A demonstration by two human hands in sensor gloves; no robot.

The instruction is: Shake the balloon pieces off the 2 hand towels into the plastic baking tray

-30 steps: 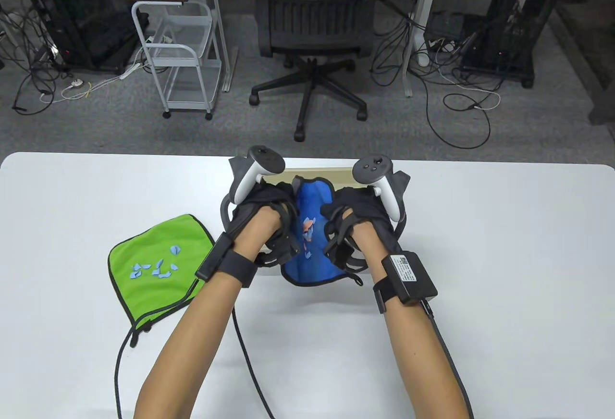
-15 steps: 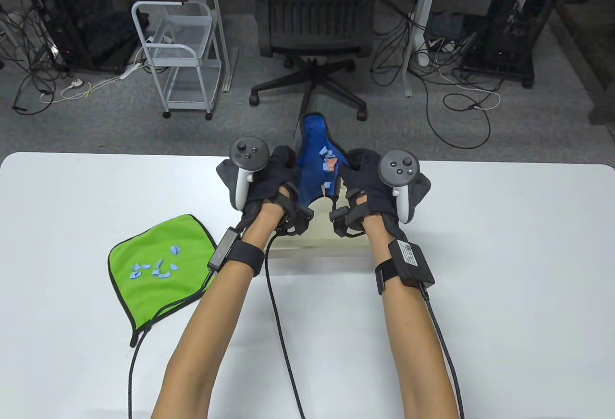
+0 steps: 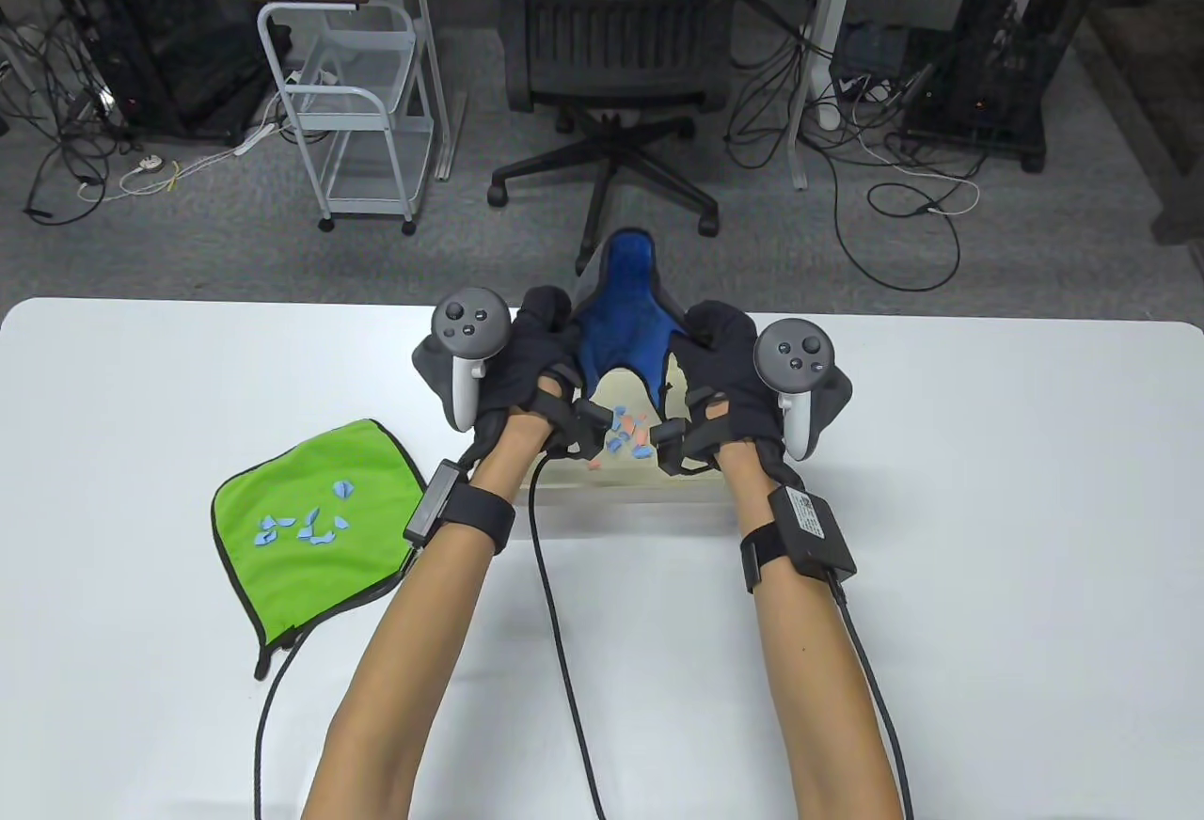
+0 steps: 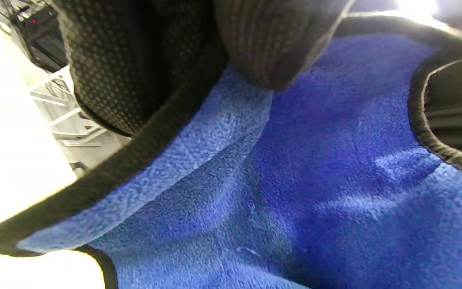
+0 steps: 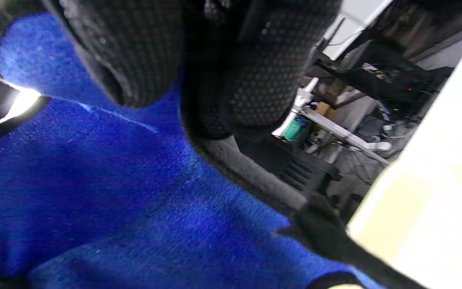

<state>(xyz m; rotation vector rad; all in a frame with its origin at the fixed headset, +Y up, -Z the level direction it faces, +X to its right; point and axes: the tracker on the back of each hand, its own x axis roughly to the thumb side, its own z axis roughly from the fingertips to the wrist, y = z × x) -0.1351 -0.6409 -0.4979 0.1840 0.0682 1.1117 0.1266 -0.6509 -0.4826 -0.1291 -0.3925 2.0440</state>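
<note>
As hands grip it, blue towel (image 3: 623, 312) sags.

Blue towel (image 4: 295, 180) of fuzzy matt fleece with black fabric binding, green towel (image 3: 320, 519) left of it the same napped cloth, gloves (image 5: 134, 52) of dotted knit, tray (image 3: 625, 486) beneath the blue towel smooth cream plastic (slightly translucent), table (image 3: 988, 481) smooth matt white.
</note>
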